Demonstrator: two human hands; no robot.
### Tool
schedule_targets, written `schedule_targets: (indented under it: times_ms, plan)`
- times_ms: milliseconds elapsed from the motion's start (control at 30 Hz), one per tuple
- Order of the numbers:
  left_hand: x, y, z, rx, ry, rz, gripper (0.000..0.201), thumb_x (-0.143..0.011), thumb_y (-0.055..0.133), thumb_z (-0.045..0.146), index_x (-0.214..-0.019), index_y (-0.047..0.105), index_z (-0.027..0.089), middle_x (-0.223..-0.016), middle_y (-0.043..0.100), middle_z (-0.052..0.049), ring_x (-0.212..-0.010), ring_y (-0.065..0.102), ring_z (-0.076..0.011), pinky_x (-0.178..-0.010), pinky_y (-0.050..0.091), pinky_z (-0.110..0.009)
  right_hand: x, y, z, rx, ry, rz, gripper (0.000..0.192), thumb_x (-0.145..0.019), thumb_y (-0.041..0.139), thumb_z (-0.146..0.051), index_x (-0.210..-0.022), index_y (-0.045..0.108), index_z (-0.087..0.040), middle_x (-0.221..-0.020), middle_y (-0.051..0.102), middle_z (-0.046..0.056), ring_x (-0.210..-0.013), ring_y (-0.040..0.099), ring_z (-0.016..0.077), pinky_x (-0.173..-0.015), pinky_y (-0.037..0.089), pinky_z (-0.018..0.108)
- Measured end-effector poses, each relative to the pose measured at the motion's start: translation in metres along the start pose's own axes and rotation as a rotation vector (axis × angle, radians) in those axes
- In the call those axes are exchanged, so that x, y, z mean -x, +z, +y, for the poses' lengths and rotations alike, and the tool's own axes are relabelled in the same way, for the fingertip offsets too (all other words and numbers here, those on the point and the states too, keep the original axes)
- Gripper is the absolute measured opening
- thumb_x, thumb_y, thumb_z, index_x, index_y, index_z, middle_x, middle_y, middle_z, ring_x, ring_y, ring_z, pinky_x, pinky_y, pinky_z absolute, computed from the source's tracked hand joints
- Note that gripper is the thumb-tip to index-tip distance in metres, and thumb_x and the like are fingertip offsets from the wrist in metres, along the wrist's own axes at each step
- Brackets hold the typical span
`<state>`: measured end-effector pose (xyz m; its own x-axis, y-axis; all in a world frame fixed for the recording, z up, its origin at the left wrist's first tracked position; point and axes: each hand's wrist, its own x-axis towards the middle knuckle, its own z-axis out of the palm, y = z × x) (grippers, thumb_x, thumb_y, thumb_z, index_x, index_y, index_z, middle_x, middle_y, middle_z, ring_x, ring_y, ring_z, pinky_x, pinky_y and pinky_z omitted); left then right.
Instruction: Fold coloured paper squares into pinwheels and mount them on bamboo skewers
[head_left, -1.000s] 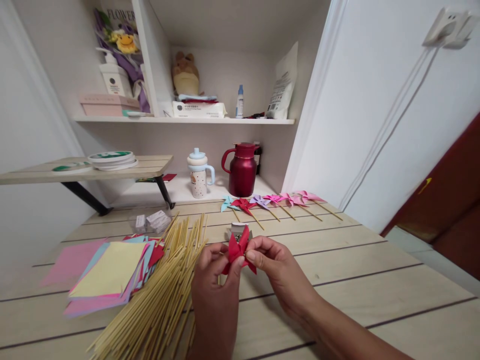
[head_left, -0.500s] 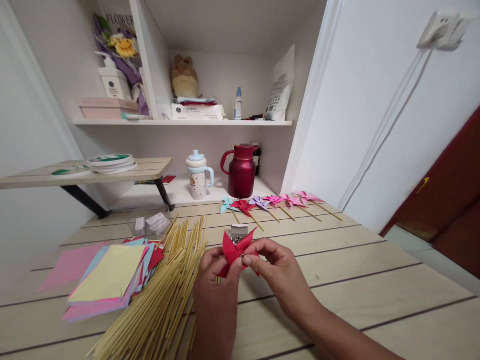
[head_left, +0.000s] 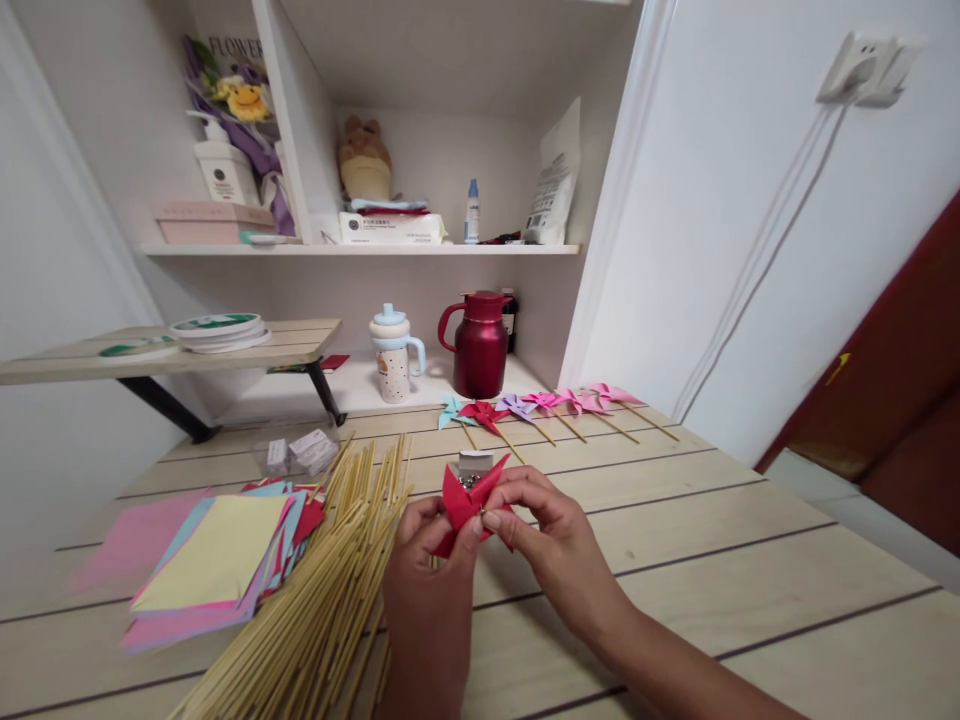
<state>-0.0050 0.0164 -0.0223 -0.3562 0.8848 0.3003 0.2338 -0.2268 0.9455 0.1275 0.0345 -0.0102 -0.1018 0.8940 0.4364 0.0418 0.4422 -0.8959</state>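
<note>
- Pale wooden plank table (head_left: 750,560) runs up to a white alcove with shelves, where a dark red jug (head_left: 478,343) stands beside a small white cup with a blue lid (head_left: 394,352).
- Left hand (head_left: 429,570) and right hand (head_left: 541,540) meet above the table, both pinched on a folded red paper pinwheel head (head_left: 466,500).
- Its pointed flaps splay up and outward; one tip points up and to the right, towards the alcove. Any long axis is hard to make out, since the fingers cover its lower half.
- The red paper sits between the two thumbs, just over a small metal-looking box (head_left: 475,463) that is partly hidden.
- A heap of thin bamboo sticks (head_left: 315,600) lies just left of the left hand, touching a stack of coloured paper squares (head_left: 214,565).
- A row of finished paper pinwheels on sticks (head_left: 540,408) lies well beyond the hands.
</note>
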Motion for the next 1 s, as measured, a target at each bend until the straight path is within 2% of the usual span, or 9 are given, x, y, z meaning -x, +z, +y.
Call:
schedule_targets:
  times_ms: [133, 267, 333, 400, 500, 567, 733, 1000]
  plan:
    - [-0.004, -0.002, -0.004, 0.052, -0.106, -0.016, 0.020, -0.069, 0.072, 0.039, -0.081, 0.079, 0.024, -0.093, 0.072, -0.005, -0.089, 0.064, -0.0255, -0.084, 0.047, -0.035, -0.001, -0.003, 0.000, 0.068, -0.026, 0.012, 0.008, -0.082, 0.072, -0.027, -0.075, 0.070, -0.024, -0.097, 0.054, 0.003, -0.104, 0.053, 0.0226, -0.095, 0.041, 0.036]
    - [-0.012, -0.011, -0.007, 0.114, -0.233, 0.027, 0.028, -0.068, 0.073, 0.042, -0.082, 0.077, 0.019, -0.084, 0.073, -0.005, -0.078, 0.064, -0.0246, -0.074, 0.047, -0.034, -0.005, -0.011, 0.003, 0.165, -0.029, 0.050, 0.007, -0.082, 0.071, -0.025, -0.075, 0.072, -0.024, -0.109, 0.049, 0.004, -0.114, 0.049, 0.0235, -0.103, 0.034, 0.037]
    - [-0.017, -0.017, -0.008, 0.116, -0.268, 0.102, 0.030, -0.066, 0.074, 0.045, -0.077, 0.075, 0.017, -0.076, 0.072, -0.004, -0.070, 0.061, -0.0215, -0.068, 0.046, -0.033, -0.008, -0.015, 0.007, 0.223, -0.002, 0.009, 0.006, -0.081, 0.071, -0.023, -0.075, 0.073, -0.024, -0.103, 0.050, 0.003, -0.105, 0.053, 0.0220, -0.099, 0.037, 0.037]
    - [-0.022, -0.022, -0.011, 0.154, -0.278, 0.160, 0.034, -0.064, 0.075, 0.049, -0.072, 0.073, 0.016, -0.068, 0.068, -0.002, -0.062, 0.057, -0.0184, -0.063, 0.044, -0.031, -0.009, -0.016, 0.014, 0.257, 0.068, -0.142, 0.007, -0.079, 0.071, -0.020, -0.074, 0.073, -0.022, -0.089, 0.049, 0.002, -0.090, 0.055, 0.0195, -0.086, 0.044, 0.034]
    - [-0.025, -0.023, -0.015, 0.182, -0.294, 0.188, 0.035, -0.062, 0.076, 0.050, -0.067, 0.070, 0.016, -0.059, 0.062, 0.002, -0.056, 0.053, -0.0154, -0.058, 0.042, -0.029, -0.009, -0.014, 0.029, 0.295, 0.134, -0.326, 0.011, -0.078, 0.068, -0.012, -0.073, 0.074, -0.020, -0.083, 0.052, 0.001, -0.076, 0.055, 0.0161, -0.070, 0.045, 0.028]
    - [-0.025, -0.021, -0.016, 0.190, -0.301, 0.186, 0.034, -0.061, 0.077, 0.049, -0.064, 0.069, 0.016, -0.058, 0.060, 0.004, -0.055, 0.052, -0.0142, -0.058, 0.041, -0.028, -0.008, -0.011, 0.038, 0.352, 0.121, -0.402, 0.015, -0.077, 0.065, -0.008, -0.073, 0.074, -0.019, -0.077, 0.055, 0.001, -0.073, 0.055, 0.0153, -0.068, 0.044, 0.026]
    - [-0.022, -0.019, -0.011, 0.234, -0.349, 0.153, 0.031, -0.062, 0.077, 0.046, -0.065, 0.068, 0.017, -0.060, 0.062, 0.003, -0.054, 0.051, -0.0134, -0.057, 0.041, -0.028, -0.006, -0.012, 0.045, 0.421, 0.108, -0.471, 0.021, -0.073, 0.062, -0.002, -0.071, 0.073, -0.020, -0.076, 0.061, 0.001, -0.071, 0.057, 0.0152, -0.067, 0.044, 0.025]
    - [-0.022, -0.019, -0.014, 0.294, -0.311, 0.141, 0.032, -0.061, 0.077, 0.046, -0.069, 0.070, 0.015, -0.062, 0.064, 0.001, -0.057, 0.055, -0.0155, -0.057, 0.042, -0.027, -0.005, -0.013, 0.041, 0.441, 0.131, -0.485, 0.022, -0.071, 0.060, -0.001, -0.073, 0.072, -0.019, -0.073, 0.062, 0.000, -0.065, 0.055, 0.0130, -0.060, 0.042, 0.022]
